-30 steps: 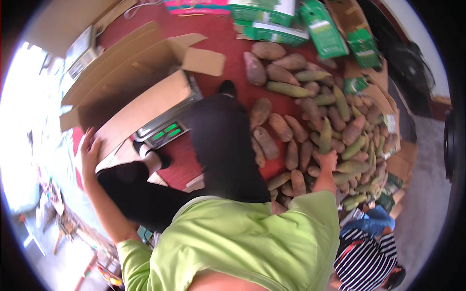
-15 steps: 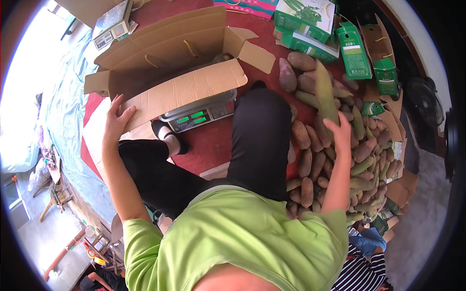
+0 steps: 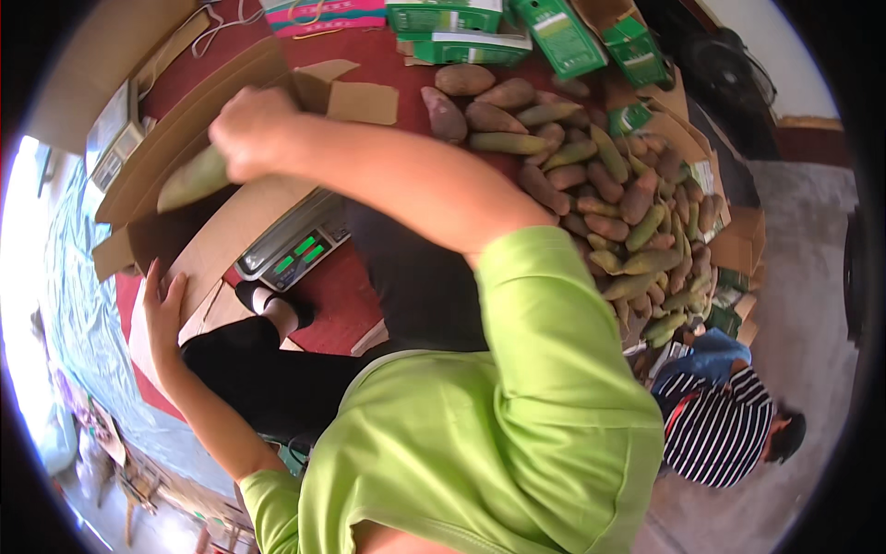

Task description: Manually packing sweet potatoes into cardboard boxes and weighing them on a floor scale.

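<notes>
My right hand (image 3: 254, 134) is wrapped round a long pale-green radish (image 3: 194, 180), over the opening of a long cardboard box (image 3: 175, 129). My right forearm crosses in front of the box's right end, and the box's inside is mostly hidden. At the near left corner, my left hand (image 3: 163, 309) rests against the front flap (image 3: 217, 245), thumb and fingers apart. The box sits on a digital scale (image 3: 286, 254) with lit green displays. To the right lies a heap of reddish-brown and green radishes (image 3: 600, 194).
Green printed cartons (image 3: 558, 42) stand beyond the heap, with a pink-and-blue carton (image 3: 323, 17) farther left. Another scale (image 3: 115, 138) is behind the box. Blue plastic sheeting (image 3: 83, 305) covers the left side. A person in a striped shirt (image 3: 715, 415) is at lower right.
My right hand has carried the radish leftward from the heap to over the box. My left hand stays at the flap. The view has turned, shifting the scene.
</notes>
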{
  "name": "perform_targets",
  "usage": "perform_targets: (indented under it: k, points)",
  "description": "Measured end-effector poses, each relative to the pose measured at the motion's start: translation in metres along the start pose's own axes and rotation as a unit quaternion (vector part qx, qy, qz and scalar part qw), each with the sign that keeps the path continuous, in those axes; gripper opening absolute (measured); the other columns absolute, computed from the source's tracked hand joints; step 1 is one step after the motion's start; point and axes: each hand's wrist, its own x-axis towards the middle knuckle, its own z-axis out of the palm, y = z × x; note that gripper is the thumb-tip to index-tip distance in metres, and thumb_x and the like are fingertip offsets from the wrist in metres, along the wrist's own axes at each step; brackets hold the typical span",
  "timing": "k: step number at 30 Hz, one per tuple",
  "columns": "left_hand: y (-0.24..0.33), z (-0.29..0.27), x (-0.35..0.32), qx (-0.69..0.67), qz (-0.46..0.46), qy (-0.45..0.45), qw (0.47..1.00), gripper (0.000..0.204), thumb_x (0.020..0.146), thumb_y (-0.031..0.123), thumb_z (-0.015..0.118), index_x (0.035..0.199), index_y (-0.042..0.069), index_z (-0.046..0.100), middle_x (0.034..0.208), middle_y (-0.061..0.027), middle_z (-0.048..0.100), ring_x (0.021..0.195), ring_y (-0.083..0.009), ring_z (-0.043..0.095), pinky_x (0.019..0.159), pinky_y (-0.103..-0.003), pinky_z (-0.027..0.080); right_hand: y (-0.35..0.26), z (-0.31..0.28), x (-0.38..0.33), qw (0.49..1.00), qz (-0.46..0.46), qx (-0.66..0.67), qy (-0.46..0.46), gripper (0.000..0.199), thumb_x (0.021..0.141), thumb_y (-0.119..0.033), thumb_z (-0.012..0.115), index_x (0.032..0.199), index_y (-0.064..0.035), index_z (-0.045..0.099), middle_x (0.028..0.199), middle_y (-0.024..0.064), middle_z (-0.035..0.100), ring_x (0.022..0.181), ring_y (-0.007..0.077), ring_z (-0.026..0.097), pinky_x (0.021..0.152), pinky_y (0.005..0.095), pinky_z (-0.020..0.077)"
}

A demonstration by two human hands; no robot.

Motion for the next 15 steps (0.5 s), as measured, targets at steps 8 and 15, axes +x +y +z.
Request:
perform_targets:
  k: [8, 15]
  points:
    - [0.005, 0.004, 0.004, -0.024, -0.008, -0.015, 1.000, 0.060, 0.084, 0.030, 0.063, 0.133, 0.002, 0.042, 0.130, -0.0228, 0.048, 0.120, -0.0275, 0.047, 0.102, -0.034, 0.032, -0.036, 0.082, 0.048, 0.996, 0.001, -0.013, 0.089, 0.033, 0.074, -0.020, 0.062, 0.107, -0.0168, 0.065, 0.106, 0.0045, 0.063, 0.111, 0.0222, 0.051, 0.085, 0.0424, 0.0435]
    - [-0.004, 0.000, 0.007, -0.082, -0.049, -0.027, 0.995, 0.062, 0.084, 0.032, 0.065, 0.133, 0.002, 0.042, 0.131, -0.0217, 0.046, 0.122, -0.0261, 0.044, 0.102, -0.033, 0.031, 0.012, -0.001, -0.011, 0.967, -0.004, 0.243, 0.077, 0.035, 0.075, -0.019, 0.059, 0.109, -0.0128, 0.064, 0.109, 0.0087, 0.064, 0.105, 0.0254, 0.058, 0.091, 0.0393, 0.0439]
